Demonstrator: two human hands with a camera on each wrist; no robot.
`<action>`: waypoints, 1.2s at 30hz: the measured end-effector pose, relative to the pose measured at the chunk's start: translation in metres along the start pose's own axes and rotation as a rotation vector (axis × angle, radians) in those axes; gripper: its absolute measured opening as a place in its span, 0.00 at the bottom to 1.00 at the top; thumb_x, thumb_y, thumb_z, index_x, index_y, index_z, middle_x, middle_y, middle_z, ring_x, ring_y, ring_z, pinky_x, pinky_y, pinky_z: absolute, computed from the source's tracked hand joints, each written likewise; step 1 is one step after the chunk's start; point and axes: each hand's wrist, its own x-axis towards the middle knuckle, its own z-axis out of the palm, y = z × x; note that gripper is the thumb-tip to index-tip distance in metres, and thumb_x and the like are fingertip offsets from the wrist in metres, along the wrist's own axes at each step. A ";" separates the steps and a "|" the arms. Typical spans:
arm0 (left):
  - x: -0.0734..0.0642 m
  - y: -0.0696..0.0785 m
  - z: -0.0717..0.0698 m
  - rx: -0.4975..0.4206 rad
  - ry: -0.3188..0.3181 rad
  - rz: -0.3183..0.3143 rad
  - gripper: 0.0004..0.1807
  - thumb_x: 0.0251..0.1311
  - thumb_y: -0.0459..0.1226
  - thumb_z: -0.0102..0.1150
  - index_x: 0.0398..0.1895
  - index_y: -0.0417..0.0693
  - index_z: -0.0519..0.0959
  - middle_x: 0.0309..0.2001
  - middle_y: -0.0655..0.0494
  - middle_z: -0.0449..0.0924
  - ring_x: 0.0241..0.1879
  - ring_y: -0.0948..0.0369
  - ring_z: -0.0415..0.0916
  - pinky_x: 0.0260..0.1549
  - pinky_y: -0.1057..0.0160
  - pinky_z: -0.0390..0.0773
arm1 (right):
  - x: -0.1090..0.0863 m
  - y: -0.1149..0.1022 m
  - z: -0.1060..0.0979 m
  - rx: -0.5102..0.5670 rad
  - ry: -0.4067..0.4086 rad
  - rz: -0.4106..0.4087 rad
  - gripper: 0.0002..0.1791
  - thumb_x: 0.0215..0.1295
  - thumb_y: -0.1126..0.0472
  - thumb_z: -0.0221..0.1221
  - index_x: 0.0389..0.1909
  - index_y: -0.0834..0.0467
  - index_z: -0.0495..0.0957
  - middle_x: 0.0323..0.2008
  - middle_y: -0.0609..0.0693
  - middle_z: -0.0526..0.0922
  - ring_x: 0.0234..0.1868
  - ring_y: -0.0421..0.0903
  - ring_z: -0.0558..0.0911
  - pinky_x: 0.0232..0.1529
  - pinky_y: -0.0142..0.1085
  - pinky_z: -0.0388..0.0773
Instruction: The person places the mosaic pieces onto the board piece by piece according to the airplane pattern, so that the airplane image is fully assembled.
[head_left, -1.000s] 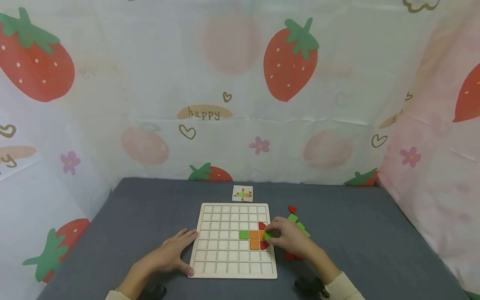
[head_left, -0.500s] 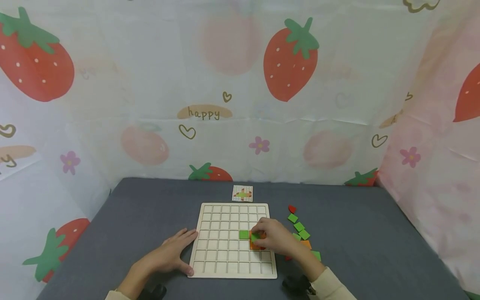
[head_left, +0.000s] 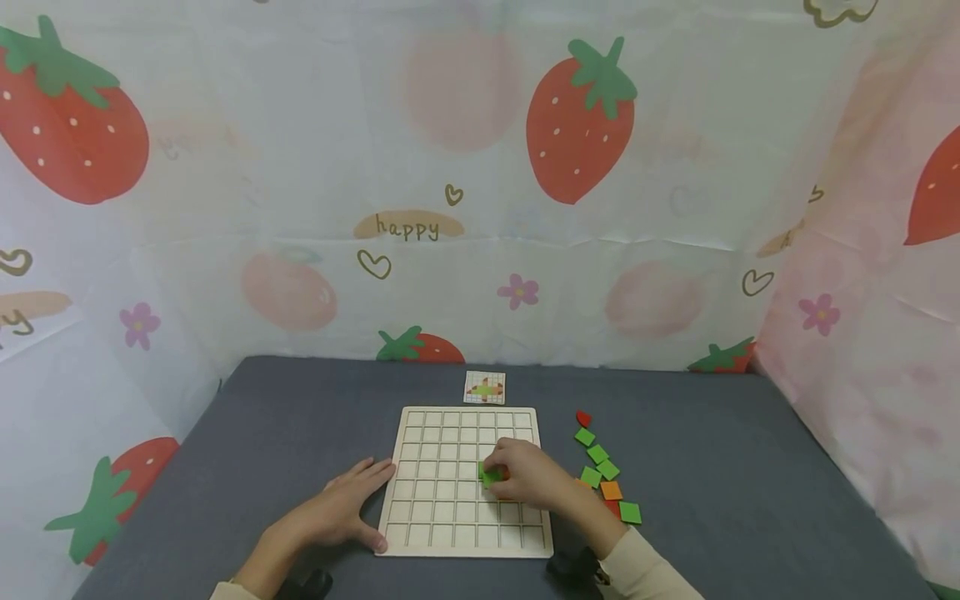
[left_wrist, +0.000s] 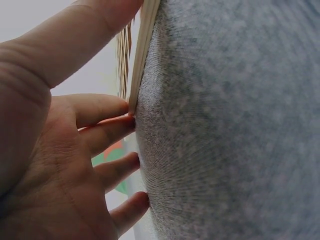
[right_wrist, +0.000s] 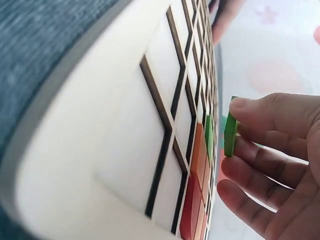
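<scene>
Overall, a strawberry-print cloth (head_left: 675, 208) takes up most room, "happy" (head_left: 408, 227) legible on it between eleven and twelve o'clock from the board. Before it lies the dark grey surface (head_left: 712, 467), bearing the pale gridded board (head_left: 435, 521). At the board's nine o'clock edge rests the left hand (head_left: 337, 504), fingers spread, thumb at the eight o'clock corner; only the left-wrist view shows the palm side and the farther fingertips clear of the rim. The right hand (head_left: 536, 479) reaches in from four o'clock. Just beyond the board, at twelve, lies a card (head_left: 484, 387) with a small coloured pattern. Loose tiles (head_left: 597, 454) trail from two to past three o'clock. Hidden largely from the head view, an orange tile (right_wrist: 197, 150), a red piece (right_wrist: 190, 207) and a seated green tile (right_wrist: 208, 137) show in the right-wrist view. There, thumb and forefinger pinch another green tile (right_wrist: 230, 131), on edge, above the grid.
</scene>
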 end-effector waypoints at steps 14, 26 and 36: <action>0.000 -0.003 0.000 -0.005 -0.004 -0.020 0.60 0.34 0.49 0.78 0.73 0.37 0.59 0.75 0.39 0.55 0.75 0.36 0.44 0.65 0.28 0.48 | 0.006 -0.007 0.010 -0.123 0.001 -0.030 0.06 0.55 0.63 0.68 0.35 0.57 0.86 0.28 0.45 0.77 0.27 0.33 0.67 0.27 0.25 0.66; 0.001 -0.004 0.001 0.013 -0.005 -0.019 0.60 0.34 0.50 0.78 0.73 0.37 0.59 0.74 0.39 0.56 0.75 0.36 0.45 0.64 0.28 0.49 | 0.006 -0.009 0.011 -0.144 0.008 -0.030 0.05 0.55 0.65 0.66 0.34 0.57 0.86 0.30 0.46 0.79 0.28 0.34 0.69 0.28 0.25 0.68; 0.001 0.000 0.001 0.014 -0.006 -0.031 0.59 0.34 0.48 0.78 0.72 0.37 0.60 0.74 0.39 0.57 0.74 0.35 0.46 0.64 0.28 0.50 | 0.006 -0.009 0.012 -0.155 0.013 -0.035 0.06 0.54 0.66 0.66 0.33 0.57 0.86 0.29 0.46 0.79 0.28 0.34 0.69 0.28 0.25 0.68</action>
